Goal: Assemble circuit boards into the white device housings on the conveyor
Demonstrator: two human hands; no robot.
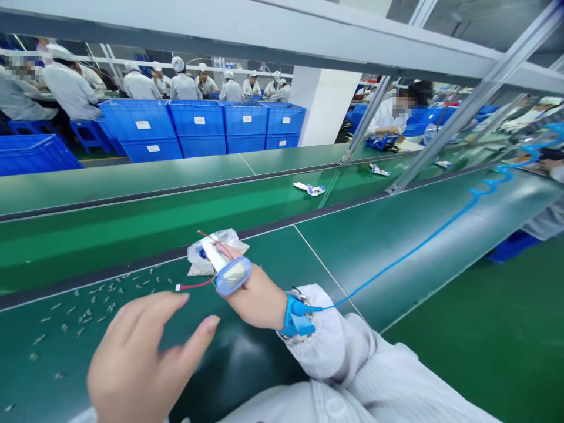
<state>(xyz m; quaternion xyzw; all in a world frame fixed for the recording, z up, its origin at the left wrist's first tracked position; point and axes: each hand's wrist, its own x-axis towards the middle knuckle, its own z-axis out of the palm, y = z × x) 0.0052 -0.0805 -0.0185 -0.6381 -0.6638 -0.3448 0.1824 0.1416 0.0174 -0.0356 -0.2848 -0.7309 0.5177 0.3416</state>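
Observation:
My right hand (259,296), a blue strap (296,317) around its wrist, grips a white and blue handheld device (233,275). The device has an oval blue-rimmed end with a pale window and a white handle pointing away from me. Red wires come off it, one ending in a small white connector (178,288). Most of my right fingers are hidden behind the device. Closer to me on the left, my left hand (141,352) is open, thumb and fingers apart, near the connector but not touching it. Behind the device lies a clear plastic bag (233,239) whose contents are unclear.
Many tiny metal parts (94,299) are scattered over the bench (282,252) at left. Beyond it, a green conveyor (132,226) carries similar devices (315,190). A blue coiled cord (409,249) runs right from my wrist. Blue crates (198,123) and co-workers are farther off; metal posts rise at right.

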